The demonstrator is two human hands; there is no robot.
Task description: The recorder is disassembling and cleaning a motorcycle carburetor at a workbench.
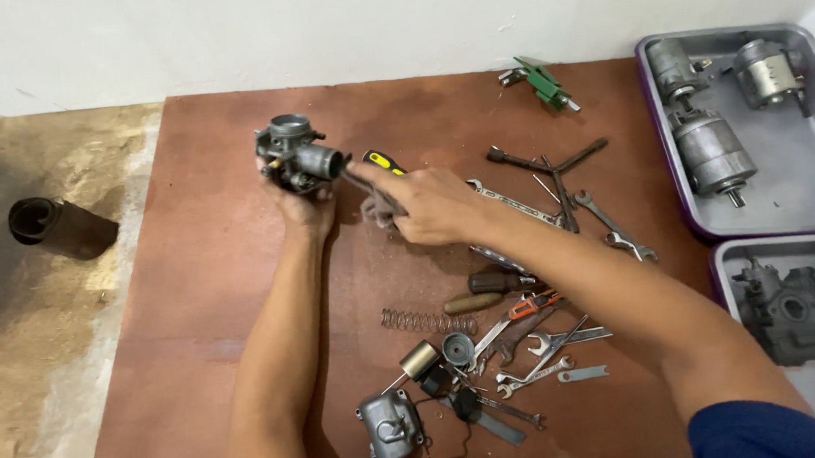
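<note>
Left hand (pixel 303 206): closed around the underside of a grey metal carburettor (pixel 293 155), holding it up over the far part of the brown board (pixel 212 300).
Right hand (pixel 430 203): fingers wrapped on a screwdriver with a yellow-and-black handle (pixel 383 161), its shaft angled toward the carburettor's side; the tip is hidden.
Board: landmark for all below.
Two grey trays (pixel 811 182), off the board's right edge: cylindrical motor-like units in the far one, another carburettor in the near one.
Dark tube (pixel 49 225): off the board's left edge, on the floor.
Spanners (pixel 558 199): right half of the board.
Float bowl (pixel 390 429): near edge.
Spring (pixel 423 321): centre.
Handling note: the work likely goes best with the body gripped steady and the driver kept square in the screw slot.
</note>
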